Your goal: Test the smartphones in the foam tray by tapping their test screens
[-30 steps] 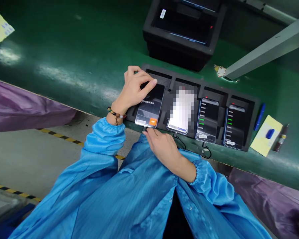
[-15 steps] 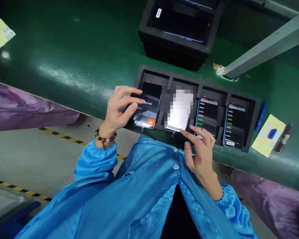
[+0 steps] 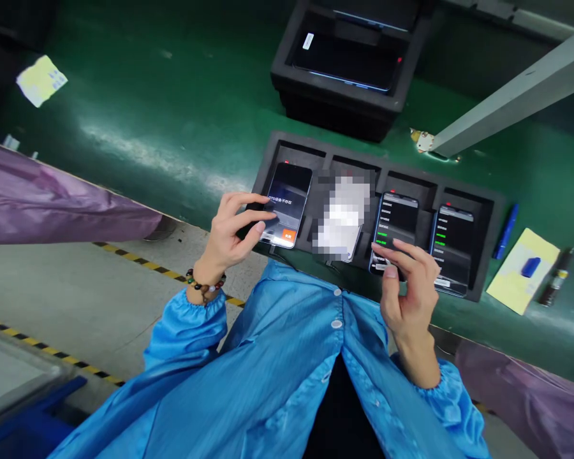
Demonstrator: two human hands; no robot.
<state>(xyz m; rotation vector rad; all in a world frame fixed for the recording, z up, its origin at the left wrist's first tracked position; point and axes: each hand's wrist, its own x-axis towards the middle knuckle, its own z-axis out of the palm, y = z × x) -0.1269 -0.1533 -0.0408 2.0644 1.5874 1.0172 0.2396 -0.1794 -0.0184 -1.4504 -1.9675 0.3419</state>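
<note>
Since the earlier frame, the right hand [image 3: 411, 284] had shifted from the lower end of the second phone [image 3: 345, 217] to the lower end of the third phone [image 3: 400, 213], while the left hand [image 3: 232, 233] stayed by the leftmost phone [image 3: 294, 188]. Both hands were empty, fingers spread and thumbs apart from them. The left fingertips lay over the leftmost screen and the right ones over the lower part of the third; whether they touched the glass could not be told.

All four phones, the fourth phone [image 3: 454, 236] included, lay face up in a row on the black foam tray [image 3: 486, 255] on the green table [image 3: 148, 95].

A stray fingertip could have set off an unwanted input, since the hands hovered so close over lit screens. A hand or cuff catching the cable [image 3: 283, 259] at the leftmost phone's near end could have tugged its plug loose or skewed the phone.

Each phone's long axis ran from the person toward the far side of the table, leaning slightly right at the far end. Their top ends pointed away from the person, their lower ends toward the blue coat [image 3: 287, 319].
</note>
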